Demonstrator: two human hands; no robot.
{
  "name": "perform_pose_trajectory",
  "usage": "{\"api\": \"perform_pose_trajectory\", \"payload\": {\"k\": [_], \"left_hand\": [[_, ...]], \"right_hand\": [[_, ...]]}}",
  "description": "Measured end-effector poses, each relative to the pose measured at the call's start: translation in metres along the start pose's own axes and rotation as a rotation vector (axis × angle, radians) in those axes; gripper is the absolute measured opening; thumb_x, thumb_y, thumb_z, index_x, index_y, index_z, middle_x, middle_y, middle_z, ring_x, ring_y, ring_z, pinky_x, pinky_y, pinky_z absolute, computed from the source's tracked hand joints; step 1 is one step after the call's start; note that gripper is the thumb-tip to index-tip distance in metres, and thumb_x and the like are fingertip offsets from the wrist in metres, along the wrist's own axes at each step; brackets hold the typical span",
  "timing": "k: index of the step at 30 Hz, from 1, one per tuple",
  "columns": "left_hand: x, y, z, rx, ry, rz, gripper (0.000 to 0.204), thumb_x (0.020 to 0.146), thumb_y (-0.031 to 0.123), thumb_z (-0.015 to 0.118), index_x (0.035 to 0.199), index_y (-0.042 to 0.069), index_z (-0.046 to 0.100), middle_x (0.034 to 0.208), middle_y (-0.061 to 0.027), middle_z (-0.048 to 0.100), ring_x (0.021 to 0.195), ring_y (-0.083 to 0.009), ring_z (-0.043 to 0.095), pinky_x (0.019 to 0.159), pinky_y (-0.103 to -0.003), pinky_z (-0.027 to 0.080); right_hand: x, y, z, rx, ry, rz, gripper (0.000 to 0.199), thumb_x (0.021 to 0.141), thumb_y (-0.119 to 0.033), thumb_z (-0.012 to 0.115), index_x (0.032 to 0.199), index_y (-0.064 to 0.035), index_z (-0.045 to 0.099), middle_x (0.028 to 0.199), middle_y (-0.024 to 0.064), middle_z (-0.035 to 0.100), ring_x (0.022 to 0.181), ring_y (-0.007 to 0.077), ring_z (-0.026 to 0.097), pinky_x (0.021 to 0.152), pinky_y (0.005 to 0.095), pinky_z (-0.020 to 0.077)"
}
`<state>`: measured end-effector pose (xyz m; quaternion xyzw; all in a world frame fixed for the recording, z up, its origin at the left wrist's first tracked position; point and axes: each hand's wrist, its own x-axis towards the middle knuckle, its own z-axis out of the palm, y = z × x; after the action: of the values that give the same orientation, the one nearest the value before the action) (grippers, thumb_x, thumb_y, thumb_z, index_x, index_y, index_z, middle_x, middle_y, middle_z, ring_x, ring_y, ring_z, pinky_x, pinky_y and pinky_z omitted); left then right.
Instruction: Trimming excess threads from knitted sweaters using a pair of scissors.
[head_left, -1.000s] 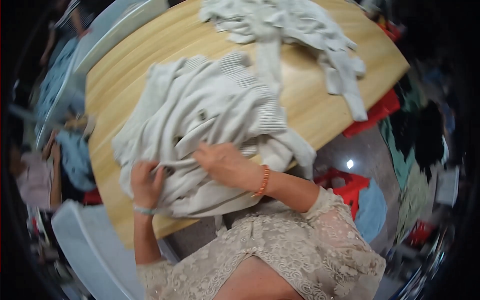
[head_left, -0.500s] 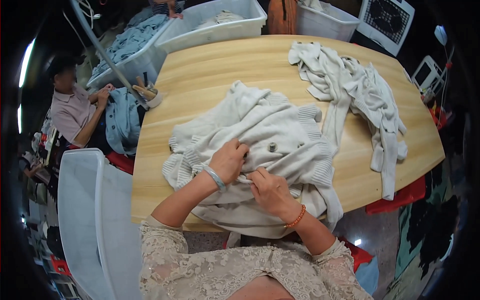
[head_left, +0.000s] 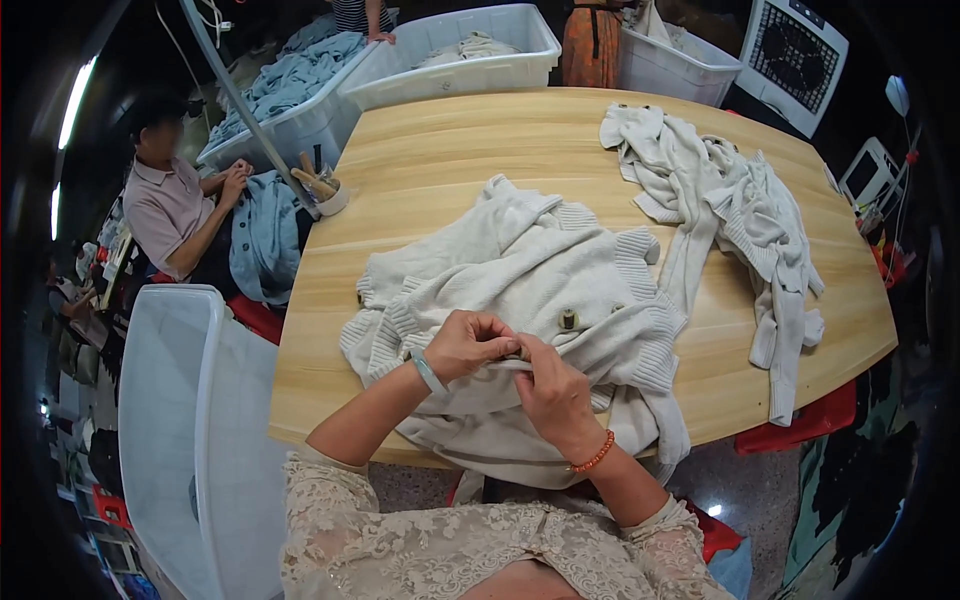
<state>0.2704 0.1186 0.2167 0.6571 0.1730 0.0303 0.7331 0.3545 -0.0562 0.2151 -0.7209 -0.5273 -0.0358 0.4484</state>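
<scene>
A cream knit cardigan lies bunched on the wooden table, its ribbed edges showing and its front part hanging over the near edge. My left hand is closed in a pinch above it, thumb against fingers. Fingertip to fingertip with it, my right hand pinches a raised fold of the same cardigan. Something small and brownish, perhaps a button, shows between the fingertips, mostly hidden. To the right of my hands, a small dark cylindrical piece sits on the knit.
More cream knitwear lies at the table's right. A cup of tools stands at the left edge. White bins flank the table at left and back. A seated co-worker handles blue knitwear.
My left hand has moved right and turned, so its fingertips now meet those of my right hand. The right fingers have risen slightly with the fold. The whole view has shifted a little.
</scene>
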Motion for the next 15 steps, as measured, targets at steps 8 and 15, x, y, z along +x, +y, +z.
{"api": "perform_pose_trajectory", "payload": {"k": [8, 15], "left_hand": [[-0.019, 0.0, 0.0, 0.28, -0.118, 0.259, 0.023, 0.085, 0.01, 0.073, 0.105, -0.001, 0.066, 0.093, -0.005, 0.068, 0.083, -0.0114, 0.063, 0.069, -0.028, 0.05], [-0.026, -0.006, -0.001, 0.664, 0.015, 0.38, 0.031, 0.082, -0.005, 0.063, 0.112, 0.001, 0.066, 0.084, -0.0092, 0.061, 0.073, -0.0178, 0.056, 0.067, -0.028, 0.046]], "right_hand": [[-0.005, 0.016, 0.0, -0.022, -0.163, 0.018, 0.044, 0.079, -0.009, 0.067, 0.12, -0.002, 0.052, 0.095, 0.0166, 0.058, 0.077, 0.0373, 0.063, 0.067, 0.0433, 0.0524], [0.001, 0.02, -0.007, 0.118, -0.224, -0.015, 0.032, 0.082, 0.003, 0.058, 0.113, 0.0012, 0.056, 0.094, 0.017, 0.058, 0.076, 0.0385, 0.061, 0.064, 0.0428, 0.0501]]}}
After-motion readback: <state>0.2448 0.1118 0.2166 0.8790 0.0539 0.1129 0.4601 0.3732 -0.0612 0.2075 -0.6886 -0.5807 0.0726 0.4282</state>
